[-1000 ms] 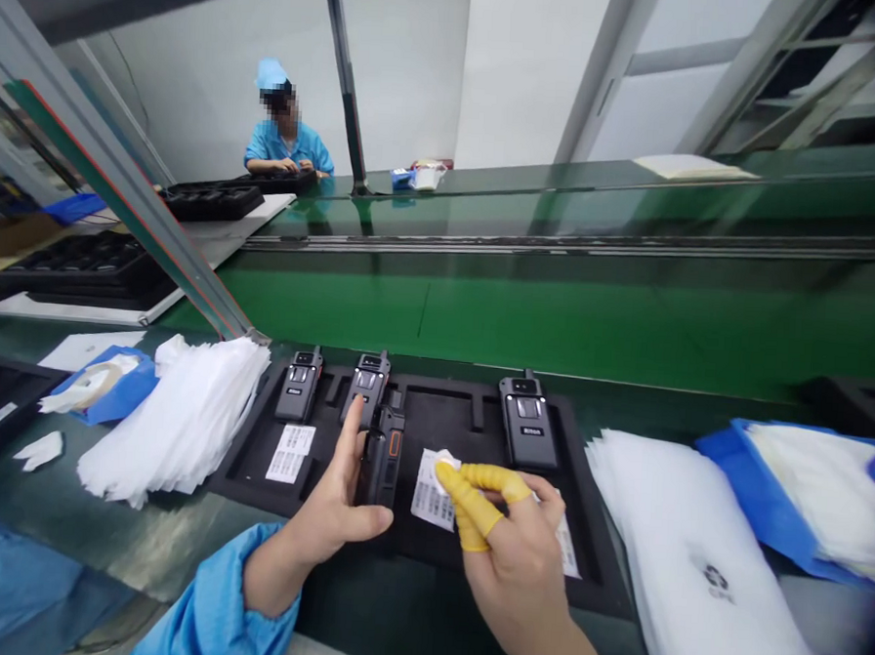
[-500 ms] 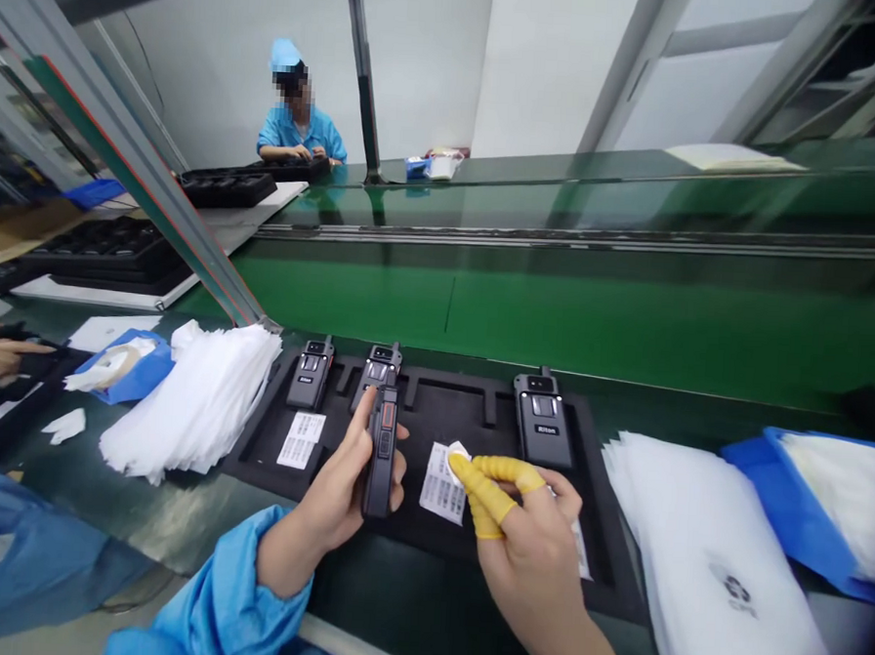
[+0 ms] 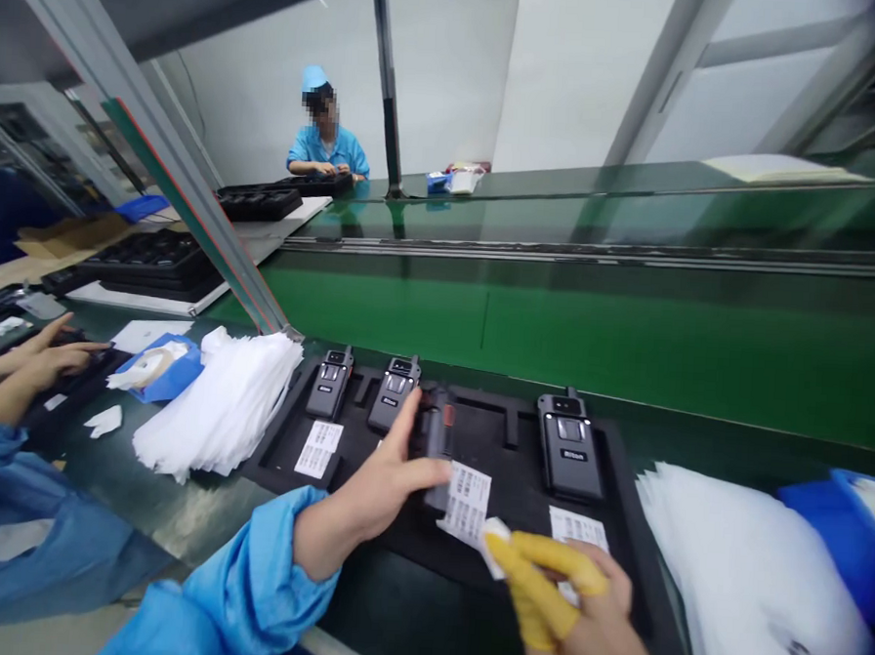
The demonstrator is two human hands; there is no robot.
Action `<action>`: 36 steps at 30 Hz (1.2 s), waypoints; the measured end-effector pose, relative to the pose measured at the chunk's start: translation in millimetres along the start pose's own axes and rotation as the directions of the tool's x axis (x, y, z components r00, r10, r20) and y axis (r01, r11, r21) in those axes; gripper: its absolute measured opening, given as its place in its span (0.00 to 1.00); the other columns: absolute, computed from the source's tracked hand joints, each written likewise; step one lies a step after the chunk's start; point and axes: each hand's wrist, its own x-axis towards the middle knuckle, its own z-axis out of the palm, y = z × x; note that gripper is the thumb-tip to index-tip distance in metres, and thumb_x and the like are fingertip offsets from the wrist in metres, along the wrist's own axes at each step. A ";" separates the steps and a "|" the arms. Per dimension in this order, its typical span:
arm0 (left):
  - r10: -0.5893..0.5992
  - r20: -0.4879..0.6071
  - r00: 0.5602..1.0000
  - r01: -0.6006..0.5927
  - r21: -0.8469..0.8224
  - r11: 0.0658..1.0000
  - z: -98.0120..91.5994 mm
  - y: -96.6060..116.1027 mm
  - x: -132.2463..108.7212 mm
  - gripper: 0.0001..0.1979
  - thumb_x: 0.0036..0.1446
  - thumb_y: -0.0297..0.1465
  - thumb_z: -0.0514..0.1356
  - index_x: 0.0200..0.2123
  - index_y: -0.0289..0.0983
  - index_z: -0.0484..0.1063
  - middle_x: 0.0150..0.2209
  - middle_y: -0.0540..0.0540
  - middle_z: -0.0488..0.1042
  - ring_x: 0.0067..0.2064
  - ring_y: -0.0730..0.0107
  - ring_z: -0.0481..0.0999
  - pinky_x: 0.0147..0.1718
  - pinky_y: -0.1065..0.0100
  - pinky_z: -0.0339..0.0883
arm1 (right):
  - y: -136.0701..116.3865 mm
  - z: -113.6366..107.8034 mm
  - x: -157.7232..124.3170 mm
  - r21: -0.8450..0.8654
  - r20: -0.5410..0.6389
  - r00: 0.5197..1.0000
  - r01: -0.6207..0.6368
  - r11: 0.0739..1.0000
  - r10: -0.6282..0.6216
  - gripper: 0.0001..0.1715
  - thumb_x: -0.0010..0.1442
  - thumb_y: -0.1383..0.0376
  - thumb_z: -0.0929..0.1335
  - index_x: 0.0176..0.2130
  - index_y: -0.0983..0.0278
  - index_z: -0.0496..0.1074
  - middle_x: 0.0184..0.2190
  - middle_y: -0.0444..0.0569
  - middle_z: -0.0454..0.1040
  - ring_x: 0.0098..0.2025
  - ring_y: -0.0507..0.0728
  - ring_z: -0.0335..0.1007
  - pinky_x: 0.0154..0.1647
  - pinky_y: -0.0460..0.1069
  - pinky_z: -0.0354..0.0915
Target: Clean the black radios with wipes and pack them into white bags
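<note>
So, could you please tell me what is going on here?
The person's left hand holds a radio over the black tray, while the right hand, in yellow finger covers, pinches a small white piece. Three other radios lie in the tray, along with barcode labels. Farther back, a co-worker has hands at another tray.

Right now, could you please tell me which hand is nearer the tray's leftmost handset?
Left: the left hand is to the right of the leftmost handset; the right hand is farther right and lower in view.
</note>
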 end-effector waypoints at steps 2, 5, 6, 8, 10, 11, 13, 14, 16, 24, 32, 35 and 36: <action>0.064 0.050 0.997 -0.075 0.276 0.958 10.8 0.8 13.2 0.52 0.45 0.30 0.67 0.67 0.43 0.38 0.59 0.40 0.59 0.56 0.55 0.64 0.54 0.58 0.58 | 18.7 -6.3 -8.6 -0.097 -0.029 0.997 -0.068 0.993 0.065 0.17 0.59 0.70 0.63 0.46 0.58 0.71 0.37 0.50 0.70 0.39 0.57 0.63 0.40 0.52 0.59; 0.181 0.043 0.983 -0.170 0.598 0.783 28.8 -3.6 40.4 0.51 0.49 0.33 0.64 0.67 0.39 0.34 0.59 0.35 0.54 0.58 0.50 0.61 0.57 0.53 0.52 | 30.0 -5.4 -12.4 -0.121 -0.086 0.995 -0.069 0.990 0.059 0.16 0.59 0.70 0.63 0.45 0.58 0.71 0.36 0.49 0.70 0.36 0.55 0.65 0.38 0.52 0.60; 0.200 0.037 0.979 -0.174 0.664 0.727 34.2 -6.7 49.8 0.50 0.50 0.34 0.63 0.67 0.38 0.32 0.58 0.34 0.53 0.57 0.51 0.63 0.57 0.53 0.53 | 30.3 -3.5 -11.9 -0.114 -0.096 0.994 -0.066 0.991 0.055 0.16 0.59 0.71 0.63 0.45 0.58 0.71 0.35 0.48 0.70 0.35 0.54 0.66 0.38 0.52 0.61; 0.219 0.028 0.975 -0.162 0.764 0.625 42.4 -14.2 66.8 0.49 0.52 0.35 0.61 0.66 0.36 0.30 0.57 0.33 0.50 0.56 0.53 0.65 0.56 0.55 0.55 | 29.3 0.6 -9.9 -0.110 -0.113 0.991 -0.079 0.991 0.067 0.18 0.58 0.74 0.62 0.45 0.58 0.72 0.35 0.47 0.71 0.35 0.53 0.66 0.38 0.52 0.62; 0.243 0.027 0.970 -0.157 0.830 0.535 46.4 -21.8 79.1 0.46 0.53 0.33 0.59 0.66 0.34 0.33 0.57 0.32 0.48 0.57 0.52 0.64 0.56 0.56 0.56 | 28.5 3.3 -8.3 -0.116 -0.116 0.990 -0.096 0.989 0.082 0.19 0.57 0.75 0.62 0.45 0.60 0.72 0.34 0.47 0.71 0.35 0.53 0.67 0.39 0.52 0.62; 0.256 0.033 0.966 -0.161 0.851 0.499 47.0 -24.8 83.0 0.44 0.53 0.31 0.59 0.66 0.32 0.35 0.58 0.31 0.47 0.59 0.50 0.62 0.57 0.56 0.55 | 28.4 3.8 -8.0 -0.115 -0.113 0.989 -0.105 0.988 0.092 0.19 0.57 0.76 0.62 0.45 0.60 0.72 0.34 0.47 0.71 0.35 0.53 0.67 0.39 0.52 0.62; 0.275 0.048 0.960 -0.172 0.876 0.450 46.9 -28.5 86.6 0.42 0.53 0.29 0.59 0.65 0.30 0.39 0.59 0.29 0.45 0.62 0.46 0.56 0.58 0.54 0.52 | 28.5 3.6 -8.0 -0.101 -0.108 0.987 -0.131 0.986 0.120 0.21 0.57 0.76 0.61 0.45 0.60 0.72 0.34 0.47 0.71 0.35 0.53 0.67 0.39 0.52 0.63; 0.283 0.056 0.957 -0.178 0.888 0.424 47.0 -29.1 86.5 0.40 0.54 0.28 0.59 0.65 0.30 0.41 0.60 0.28 0.43 0.63 0.43 0.53 0.58 0.52 0.51 | 28.4 2.9 -8.0 -0.088 -0.108 0.985 -0.143 0.986 0.133 0.21 0.57 0.76 0.61 0.46 0.60 0.72 0.34 0.47 0.71 0.35 0.53 0.67 0.39 0.52 0.63; 0.306 0.073 0.949 -0.190 0.908 0.374 49.0 -28.3 83.6 0.37 0.54 0.26 0.58 0.64 0.30 0.45 0.62 0.27 0.39 0.64 0.39 0.46 0.58 0.46 0.46 | 27.5 0.8 -7.2 -0.059 -0.104 0.982 -0.164 0.985 0.158 0.22 0.57 0.76 0.62 0.48 0.58 0.71 0.35 0.47 0.71 0.35 0.53 0.67 0.39 0.53 0.64; 0.240 0.305 0.922 -0.312 0.950 -0.009 99.8 -26.4 66.0 0.33 0.60 0.37 0.55 0.64 0.36 0.47 0.47 0.36 0.64 0.44 0.53 0.73 0.41 0.57 0.68 | 24.7 -12.5 -9.8 0.082 -0.351 0.910 -0.205 0.975 0.220 0.27 0.55 0.78 0.64 0.51 0.58 0.69 0.39 0.49 0.68 0.43 0.56 0.66 0.39 0.54 0.68; 0.148 0.159 0.976 -0.190 0.955 0.228 131.0 -45.3 84.5 0.49 0.50 0.46 0.61 0.67 0.39 0.37 0.48 0.31 0.62 0.38 0.45 0.76 0.33 0.57 0.67 | 28.3 -10.8 -22.8 0.095 -0.433 0.864 -0.238 0.967 0.256 0.31 0.51 0.79 0.68 0.51 0.54 0.70 0.38 0.48 0.70 0.38 0.56 0.69 0.35 0.52 0.68; 0.090 0.112 0.990 -0.143 0.833 0.534 116.5 -37.1 83.7 0.52 0.44 0.43 0.64 0.66 0.38 0.39 0.49 0.33 0.64 0.44 0.44 0.74 0.39 0.56 0.66 | 31.0 -9.2 -32.4 0.066 -0.433 0.856 -0.282 0.957 0.282 0.25 0.53 0.75 0.69 0.49 0.57 0.72 0.38 0.51 0.71 0.37 0.57 0.69 0.33 0.52 0.69; 0.049 0.107 0.993 -0.113 0.743 0.660 109.7 -31.9 80.5 0.52 0.43 0.42 0.65 0.66 0.38 0.40 0.47 0.35 0.66 0.43 0.47 0.74 0.38 0.57 0.66 | 31.9 -9.1 -34.1 0.057 -0.431 0.855 -0.292 0.955 0.288 0.23 0.53 0.73 0.70 0.49 0.58 0.73 0.38 0.52 0.71 0.37 0.58 0.69 0.32 0.52 0.69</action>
